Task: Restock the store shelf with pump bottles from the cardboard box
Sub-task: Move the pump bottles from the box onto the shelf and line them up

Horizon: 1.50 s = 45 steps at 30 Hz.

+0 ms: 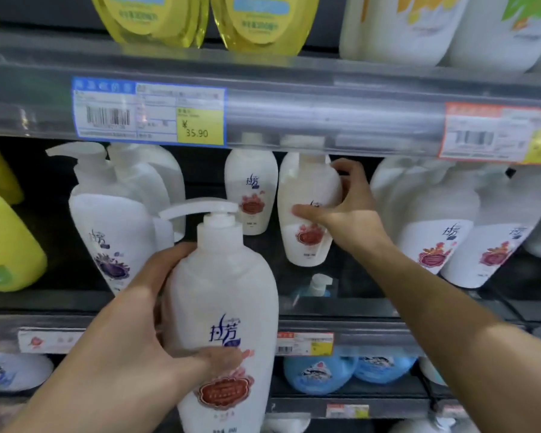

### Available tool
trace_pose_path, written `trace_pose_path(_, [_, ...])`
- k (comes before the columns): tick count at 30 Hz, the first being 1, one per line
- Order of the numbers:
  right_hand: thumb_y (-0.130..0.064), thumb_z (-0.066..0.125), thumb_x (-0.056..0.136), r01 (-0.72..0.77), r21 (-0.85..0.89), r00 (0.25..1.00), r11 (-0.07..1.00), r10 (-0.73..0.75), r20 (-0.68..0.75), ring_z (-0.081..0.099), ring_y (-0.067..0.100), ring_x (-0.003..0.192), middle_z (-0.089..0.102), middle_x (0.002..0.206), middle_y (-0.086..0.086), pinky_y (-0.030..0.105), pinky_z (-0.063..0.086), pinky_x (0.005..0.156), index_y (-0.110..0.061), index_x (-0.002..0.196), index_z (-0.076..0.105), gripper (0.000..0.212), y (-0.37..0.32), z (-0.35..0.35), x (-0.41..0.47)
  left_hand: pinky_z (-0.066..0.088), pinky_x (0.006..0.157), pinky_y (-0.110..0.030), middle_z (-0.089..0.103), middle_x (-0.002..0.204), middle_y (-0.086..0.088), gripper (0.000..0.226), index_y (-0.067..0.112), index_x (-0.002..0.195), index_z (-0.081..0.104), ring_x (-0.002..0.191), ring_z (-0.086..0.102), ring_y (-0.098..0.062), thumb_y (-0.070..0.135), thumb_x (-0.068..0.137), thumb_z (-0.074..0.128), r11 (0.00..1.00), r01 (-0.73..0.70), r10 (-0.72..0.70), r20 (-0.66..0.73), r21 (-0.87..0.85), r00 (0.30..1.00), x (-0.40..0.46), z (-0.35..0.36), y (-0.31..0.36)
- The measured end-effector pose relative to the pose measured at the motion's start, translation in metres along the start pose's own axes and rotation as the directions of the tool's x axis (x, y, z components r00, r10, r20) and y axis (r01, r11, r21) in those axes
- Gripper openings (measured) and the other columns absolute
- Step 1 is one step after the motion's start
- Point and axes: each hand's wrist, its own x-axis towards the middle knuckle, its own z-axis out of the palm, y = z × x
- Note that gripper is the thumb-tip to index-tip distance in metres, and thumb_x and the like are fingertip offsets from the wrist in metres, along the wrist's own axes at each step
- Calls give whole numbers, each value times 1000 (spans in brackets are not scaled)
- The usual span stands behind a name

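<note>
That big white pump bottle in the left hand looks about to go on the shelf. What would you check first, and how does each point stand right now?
1. Grip on the new pump bottle: the left hand wraps its body, thumb across the label. Ok.
2. Bottle upright, pump on top: ok.
3. Matching product: its red label matches the shelf bottle that the right hand holds. Ok.
4. Free slot on the shelf: the bare gap in front of the two red-label bottles looks big enough. Ok, probably.
5. Right hand out of the path: it grips the shelf bottle beside the gap. Not ok.
6. Headroom under the price rail for the pump: cannot tell.
</note>
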Motion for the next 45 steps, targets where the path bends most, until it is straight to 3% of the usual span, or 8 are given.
trace_pose_path(9, [-23,93,60,13,-41,999,999,-14,-29,62,7,100,58,110,-13,37,57,85,-32,118,44,76,24,-1,19,61,71,-36,67,101,36,104,77,106,45,86,72,0,66,12,87,999,-14,14,-6,50,1000,11,0,-6])
trace_pose_path(12, [-23,92,63,26,-55,999,998,-28,-31,60,-1,97,57,107,-18,34,57,85,-32,121,42,77,28,1,21,61,69,-34,66,103,37,106,78,106,43,86,71,1,78,6,80,998,9,-9,5,63,1000,18,2,-7])
trace_pose_path(15, [-27,90,66,7,-88,1000,996,-10,-30,60,-5,94,57,107,-22,27,56,87,-32,131,39,84,32,2,20,61,67,-32,68,101,34,101,75,106,47,85,71,5,63,14,88,999,-40,40,8,29,999,21,10,-8])
trace_pose_path(19, [-42,87,68,-66,-81,998,995,65,-17,45,2,126,44,148,-6,26,39,106,-29,154,17,112,41,-4,5,61,70,-38,71,101,28,96,69,108,51,87,73,-3,52,21,89,997,-78,78,12,-2,997,25,18,-10])
trace_pose_path(26, [-79,26,86,4,-528,995,849,49,86,16,14,149,21,163,3,32,18,120,-19,156,14,94,48,-22,-65,60,61,-27,67,101,35,96,70,109,48,85,68,9,62,20,86,990,-139,139,7,38,990,33,26,-7])
trace_pose_path(31, [-92,8,74,108,-773,938,625,194,288,4,12,151,12,166,2,28,3,117,-15,157,19,113,67,-28,-110,58,56,-18,68,101,35,95,71,106,49,83,70,7,69,18,86,978,-206,206,7,42,979,53,28,7])
trace_pose_path(40, [-100,2,63,183,-827,924,532,193,329,8,18,152,16,165,7,38,5,123,-13,156,23,130,68,-25,-110,55,58,-15,68,97,17,88,40,121,47,80,65,14,11,52,94,975,-219,223,-105,45,969,102,39,4])
trace_pose_path(45, [-100,1,63,194,-831,927,522,180,330,8,19,152,16,165,7,37,5,123,-13,156,24,129,69,-24,-110,46,51,-1,59,102,21,91,40,124,41,73,60,22,5,56,92,967,-229,244,-151,110,958,129,40,2])
